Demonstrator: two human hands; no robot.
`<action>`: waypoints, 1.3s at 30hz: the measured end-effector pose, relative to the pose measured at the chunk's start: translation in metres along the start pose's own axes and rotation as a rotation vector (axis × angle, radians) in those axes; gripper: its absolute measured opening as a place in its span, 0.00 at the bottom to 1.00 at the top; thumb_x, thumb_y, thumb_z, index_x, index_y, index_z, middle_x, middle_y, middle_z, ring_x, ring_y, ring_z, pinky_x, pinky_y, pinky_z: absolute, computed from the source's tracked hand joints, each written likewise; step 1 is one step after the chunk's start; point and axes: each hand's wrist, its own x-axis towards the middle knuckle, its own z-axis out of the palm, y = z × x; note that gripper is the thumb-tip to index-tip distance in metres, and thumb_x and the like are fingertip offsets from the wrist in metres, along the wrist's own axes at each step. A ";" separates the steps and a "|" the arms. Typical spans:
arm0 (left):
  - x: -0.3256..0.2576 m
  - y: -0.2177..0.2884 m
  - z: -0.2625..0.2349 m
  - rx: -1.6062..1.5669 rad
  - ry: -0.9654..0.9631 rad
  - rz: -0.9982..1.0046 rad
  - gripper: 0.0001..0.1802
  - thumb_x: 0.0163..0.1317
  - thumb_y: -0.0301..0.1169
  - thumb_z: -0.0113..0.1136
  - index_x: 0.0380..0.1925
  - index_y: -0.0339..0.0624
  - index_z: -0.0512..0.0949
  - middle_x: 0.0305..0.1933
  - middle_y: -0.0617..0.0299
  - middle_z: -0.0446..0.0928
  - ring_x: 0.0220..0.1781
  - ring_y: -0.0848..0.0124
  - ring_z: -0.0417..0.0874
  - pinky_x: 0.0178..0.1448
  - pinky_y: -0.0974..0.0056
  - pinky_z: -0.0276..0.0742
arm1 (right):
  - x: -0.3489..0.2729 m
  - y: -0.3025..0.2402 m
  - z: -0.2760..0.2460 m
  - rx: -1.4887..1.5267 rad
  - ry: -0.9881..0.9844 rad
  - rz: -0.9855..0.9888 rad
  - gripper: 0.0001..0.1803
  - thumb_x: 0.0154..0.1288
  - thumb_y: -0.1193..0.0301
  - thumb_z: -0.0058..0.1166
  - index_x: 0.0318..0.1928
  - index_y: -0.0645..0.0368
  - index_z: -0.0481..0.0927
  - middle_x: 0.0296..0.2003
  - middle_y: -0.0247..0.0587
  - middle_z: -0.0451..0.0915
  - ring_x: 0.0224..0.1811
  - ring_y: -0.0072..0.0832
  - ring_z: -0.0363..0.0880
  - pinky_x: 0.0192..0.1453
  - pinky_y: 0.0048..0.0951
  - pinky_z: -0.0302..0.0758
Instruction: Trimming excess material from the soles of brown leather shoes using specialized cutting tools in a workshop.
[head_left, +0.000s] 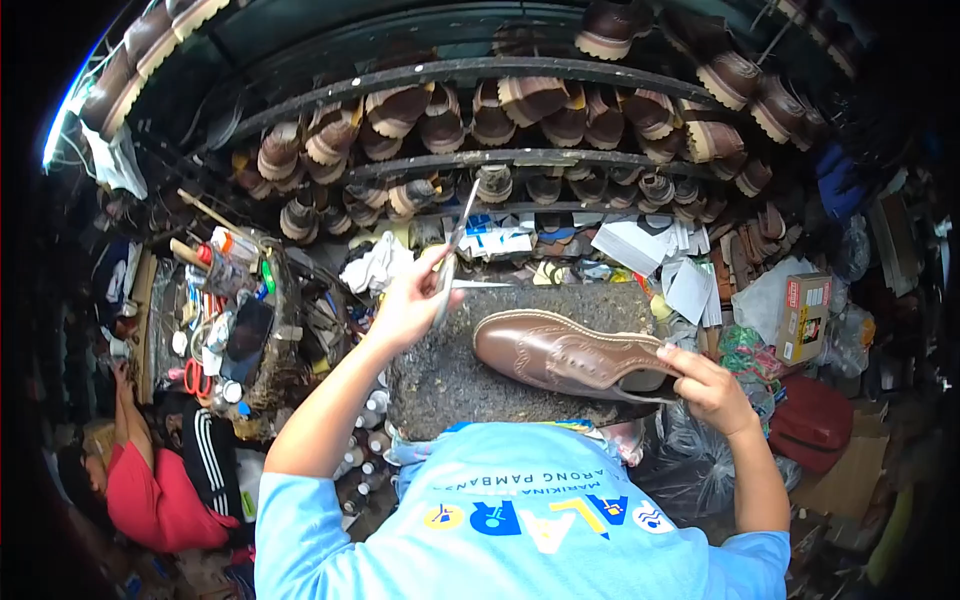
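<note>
My left hand (406,303) is raised over the left part of the dark, rough work block (435,385). Its fingers are closed round a pair of scissors (467,217), whose blades are spread, one pointing up and away, the other to the right. A brown leather brogue shoe (535,345) is over the block, toe to the left, with pale stitching along its sole edge and no laces. At its heel end, my right hand (712,387) grips the shoe, thumb and fingers on the rim. The scissors and the shoe are apart.
Racks of brown shoes (400,110) run across the back. White papers (650,245) lie beyond the block. At left stands a cluttered tray (160,330) with red-handled scissors (197,378). A person in red (160,495) is at lower left. A red bag (812,422) rests at right.
</note>
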 end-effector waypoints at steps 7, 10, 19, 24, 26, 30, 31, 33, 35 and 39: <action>0.023 -0.014 0.048 -0.046 -0.029 -0.217 0.39 0.64 0.32 0.76 0.70 0.40 0.65 0.42 0.61 0.86 0.44 0.75 0.84 0.50 0.67 0.78 | 0.038 -0.028 -0.016 0.094 0.241 0.301 0.23 0.45 0.66 0.80 0.41 0.60 0.86 0.68 0.53 0.75 0.69 0.53 0.74 0.70 0.50 0.74; 0.021 -0.018 0.064 -0.099 -0.017 -0.229 0.38 0.64 0.32 0.76 0.70 0.41 0.65 0.43 0.61 0.85 0.45 0.74 0.84 0.51 0.66 0.78 | 0.061 -0.042 -0.009 0.305 0.483 0.476 0.25 0.48 0.63 0.81 0.44 0.62 0.86 0.54 0.53 0.79 0.57 0.48 0.79 0.62 0.43 0.76; -0.005 -0.021 0.068 -0.340 0.115 -0.095 0.43 0.56 0.22 0.78 0.70 0.45 0.66 0.41 0.62 0.82 0.48 0.71 0.84 0.58 0.63 0.82 | 0.014 -0.016 0.059 1.241 0.316 1.027 0.41 0.69 0.59 0.68 0.75 0.65 0.66 0.71 0.52 0.70 0.75 0.38 0.66 0.80 0.40 0.59; -0.039 -0.014 0.056 -0.535 0.127 -0.028 0.50 0.47 0.12 0.78 0.69 0.48 0.64 0.38 0.63 0.79 0.62 0.56 0.84 0.70 0.48 0.78 | 0.010 -0.069 0.059 1.057 0.395 0.816 0.48 0.62 0.66 0.70 0.79 0.61 0.60 0.80 0.56 0.52 0.82 0.40 0.54 0.82 0.40 0.53; -0.052 -0.006 0.054 -0.577 0.105 -0.047 0.50 0.46 0.12 0.78 0.68 0.50 0.65 0.39 0.62 0.80 0.63 0.56 0.83 0.71 0.48 0.76 | 0.006 -0.080 0.069 0.988 0.494 0.757 0.58 0.51 0.71 0.76 0.80 0.62 0.56 0.81 0.55 0.50 0.82 0.42 0.54 0.82 0.42 0.56; -0.067 -0.009 0.052 -0.596 0.105 -0.032 0.50 0.46 0.12 0.79 0.68 0.50 0.66 0.40 0.62 0.82 0.64 0.56 0.83 0.73 0.48 0.75 | 0.006 -0.077 0.074 1.253 0.615 0.762 0.69 0.37 0.80 0.75 0.81 0.63 0.47 0.74 0.49 0.60 0.77 0.39 0.62 0.80 0.43 0.63; -0.069 -0.010 0.051 -0.597 0.098 -0.037 0.50 0.46 0.12 0.79 0.68 0.50 0.66 0.40 0.62 0.82 0.64 0.56 0.83 0.73 0.48 0.75 | 0.006 -0.077 0.073 1.254 0.619 0.771 0.69 0.37 0.80 0.75 0.81 0.63 0.47 0.74 0.49 0.60 0.77 0.39 0.62 0.80 0.43 0.63; -0.071 -0.008 0.050 -0.580 0.136 -0.034 0.47 0.49 0.13 0.78 0.69 0.51 0.67 0.41 0.62 0.83 0.66 0.55 0.82 0.73 0.48 0.75 | 0.010 -0.078 0.070 1.127 0.702 0.698 0.69 0.35 0.78 0.76 0.80 0.65 0.50 0.71 0.47 0.62 0.75 0.39 0.64 0.79 0.43 0.65; -0.071 -0.006 0.048 -0.577 0.133 -0.025 0.47 0.51 0.14 0.78 0.70 0.50 0.66 0.42 0.61 0.83 0.66 0.56 0.82 0.72 0.50 0.75 | 0.020 -0.082 0.051 1.189 0.776 0.731 0.68 0.32 0.76 0.78 0.78 0.66 0.54 0.71 0.48 0.61 0.75 0.40 0.65 0.78 0.42 0.67; -0.076 -0.002 0.043 -0.407 0.161 -0.030 0.45 0.54 0.16 0.76 0.71 0.42 0.66 0.45 0.57 0.85 0.58 0.62 0.86 0.68 0.54 0.80 | 0.021 -0.081 0.034 0.603 0.722 0.603 0.67 0.29 0.72 0.81 0.76 0.67 0.60 0.69 0.51 0.63 0.72 0.41 0.68 0.75 0.41 0.71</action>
